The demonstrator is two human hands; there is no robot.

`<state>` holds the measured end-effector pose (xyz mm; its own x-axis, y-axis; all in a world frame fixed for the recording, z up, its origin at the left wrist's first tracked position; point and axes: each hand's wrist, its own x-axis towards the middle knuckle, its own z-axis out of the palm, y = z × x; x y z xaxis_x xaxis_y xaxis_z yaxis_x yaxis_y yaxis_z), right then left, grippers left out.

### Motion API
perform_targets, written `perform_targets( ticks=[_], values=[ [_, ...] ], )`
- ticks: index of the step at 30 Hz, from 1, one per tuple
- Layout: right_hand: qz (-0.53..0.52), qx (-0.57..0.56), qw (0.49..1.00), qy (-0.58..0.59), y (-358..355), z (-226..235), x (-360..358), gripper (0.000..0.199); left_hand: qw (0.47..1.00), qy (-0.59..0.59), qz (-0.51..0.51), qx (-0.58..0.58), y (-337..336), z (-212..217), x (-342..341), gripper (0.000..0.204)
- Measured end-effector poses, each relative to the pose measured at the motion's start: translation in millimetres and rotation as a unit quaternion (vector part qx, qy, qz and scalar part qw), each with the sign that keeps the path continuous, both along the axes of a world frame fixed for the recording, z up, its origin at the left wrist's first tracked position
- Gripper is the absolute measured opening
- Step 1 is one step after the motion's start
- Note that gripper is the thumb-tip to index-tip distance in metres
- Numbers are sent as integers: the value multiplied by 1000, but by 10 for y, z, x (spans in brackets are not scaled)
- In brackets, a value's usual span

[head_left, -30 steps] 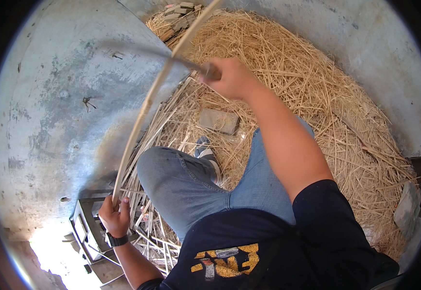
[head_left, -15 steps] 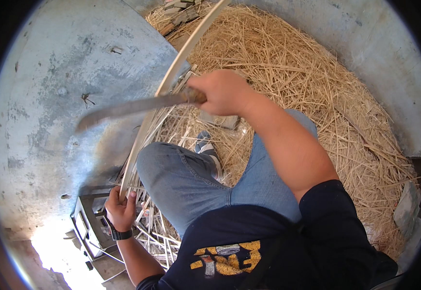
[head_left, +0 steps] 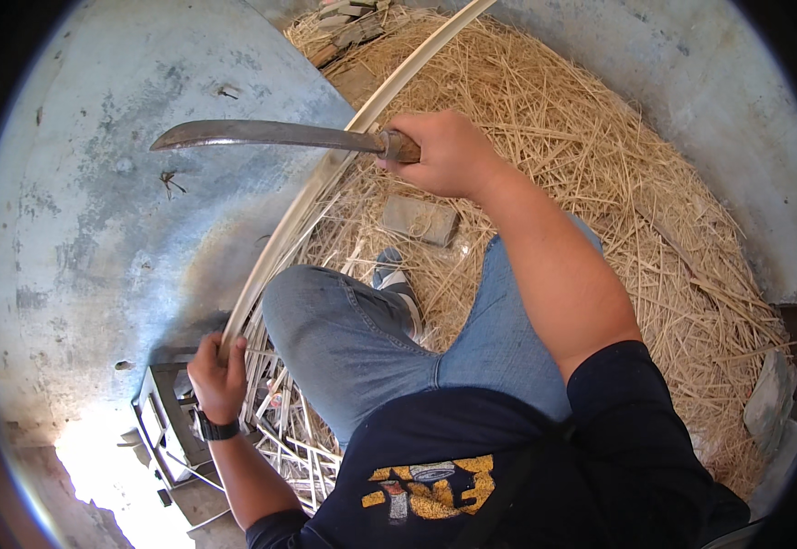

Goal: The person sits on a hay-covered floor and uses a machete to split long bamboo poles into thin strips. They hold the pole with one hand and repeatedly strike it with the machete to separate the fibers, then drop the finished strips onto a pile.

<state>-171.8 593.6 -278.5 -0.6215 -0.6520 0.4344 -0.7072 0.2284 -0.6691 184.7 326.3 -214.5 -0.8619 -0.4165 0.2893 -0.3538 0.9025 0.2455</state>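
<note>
My right hand (head_left: pixel 446 154) is closed round the wooden handle of a machete (head_left: pixel 275 134), out ahead of my knees. Its long, dark, slightly curved blade points left and crosses over a long pale strip that looks like split bamboo (head_left: pixel 398 75). Down at the left, my left hand (head_left: pixel 219 371) pinches the near end of that strip between thumb and fingers. From there the strip runs up and away to the right, past the top edge of the picture. Whether the blade touches it I cannot tell.
Straw-like shavings (head_left: pixel 545 110) cover the floor ahead and to the right. A grey brick (head_left: pixel 420 220) lies near my foot. Loose pale strips (head_left: pixel 298 457) are beside my left leg, near a dark box-like object (head_left: pixel 165 425). Worn bluish walls (head_left: pixel 87 183) curve around.
My right hand has moved up and slightly right with the machete, whose blade now lies farther along the strip. My left hand has risen a little, and the strip's far end has shifted right.
</note>
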Motion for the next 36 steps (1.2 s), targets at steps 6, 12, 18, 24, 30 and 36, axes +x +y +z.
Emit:
perform_targets(
  ticks=[6, 12, 18, 24, 30, 36],
  values=[
    [35, 57, 997, 42, -170, -12, 186, 21, 999, 18, -30, 20, 127, 163, -717, 23],
    [52, 81, 989, 115, -184, -24, 210, 17, 996, 55, -75, -13, 120, 138, -1082, 26],
    [-71, -14, 987, -140, -42, -9, -246, 25, 998, 49, -49, -1, 150, 90, -1138, 32],
    [10, 31, 996, -81, -210, -61, -11, 24, 994, 61, -73, 56, 297, -15, -1420, 36],
    [53, 122, 991, -10, 111, 215, 16, 14, 994, 36, -104, 24, 311, 65, -1282, 37],
    [10, 2, 992, -126, 190, 154, -198, 14, 994, 88, -70, 14, 242, 69, -1161, 34]
  ],
)
